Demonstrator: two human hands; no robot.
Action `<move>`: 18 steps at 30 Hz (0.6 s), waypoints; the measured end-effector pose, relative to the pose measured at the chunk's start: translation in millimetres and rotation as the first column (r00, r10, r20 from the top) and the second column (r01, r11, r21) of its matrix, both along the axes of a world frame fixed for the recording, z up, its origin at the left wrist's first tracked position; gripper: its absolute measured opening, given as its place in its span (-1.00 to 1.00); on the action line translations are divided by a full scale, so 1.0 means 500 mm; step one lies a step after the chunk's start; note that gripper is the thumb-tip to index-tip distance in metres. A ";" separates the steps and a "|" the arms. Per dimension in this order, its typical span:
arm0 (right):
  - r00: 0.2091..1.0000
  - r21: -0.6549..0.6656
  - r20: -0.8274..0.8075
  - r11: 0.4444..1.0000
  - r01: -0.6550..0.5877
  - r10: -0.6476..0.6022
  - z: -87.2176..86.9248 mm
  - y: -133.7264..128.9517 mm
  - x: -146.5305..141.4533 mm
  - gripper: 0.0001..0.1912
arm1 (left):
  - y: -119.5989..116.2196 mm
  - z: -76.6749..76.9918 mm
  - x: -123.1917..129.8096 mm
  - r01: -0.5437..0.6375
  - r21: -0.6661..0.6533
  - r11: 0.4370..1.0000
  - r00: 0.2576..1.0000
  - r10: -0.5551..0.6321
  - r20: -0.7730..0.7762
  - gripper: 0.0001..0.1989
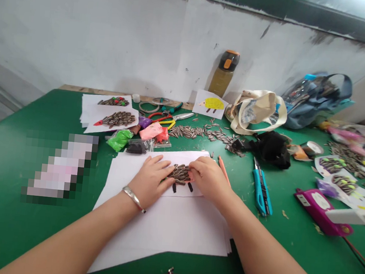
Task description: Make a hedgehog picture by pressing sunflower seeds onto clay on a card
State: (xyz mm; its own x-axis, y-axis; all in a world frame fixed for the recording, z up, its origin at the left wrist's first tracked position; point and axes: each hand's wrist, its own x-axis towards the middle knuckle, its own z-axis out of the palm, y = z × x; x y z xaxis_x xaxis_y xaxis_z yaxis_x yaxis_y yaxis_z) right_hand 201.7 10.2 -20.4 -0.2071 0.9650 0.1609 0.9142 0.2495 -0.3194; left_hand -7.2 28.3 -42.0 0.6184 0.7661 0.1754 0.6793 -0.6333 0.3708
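My left hand (pixel 153 178), fingers spread, lies at the left edge of the oval cluster of striped brown seeds (pixel 180 174) on the white paper sheet (pixel 182 157). My right hand (pixel 210 178) is curled at the right edge; I cannot tell whether it pinches anything.

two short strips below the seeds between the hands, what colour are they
The two short strips are black; the head view shows them.
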 end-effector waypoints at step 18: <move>0.992 -0.002 0.108 0.998 0.060 -0.059 0.015 -0.011 0.016 -0.74 | -0.001 -0.008 -0.001 -0.013 0.029 0.999 0.999 0.012 0.037 -0.68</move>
State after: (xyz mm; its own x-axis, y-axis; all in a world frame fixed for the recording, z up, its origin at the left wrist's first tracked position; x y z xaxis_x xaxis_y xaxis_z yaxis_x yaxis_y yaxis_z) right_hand 209.9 4.4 -12.9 -0.1651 0.9769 0.1360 0.9565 0.1922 -0.2196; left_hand -7.9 27.9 -46.0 0.6015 0.7679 0.2204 0.6736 -0.6358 0.3769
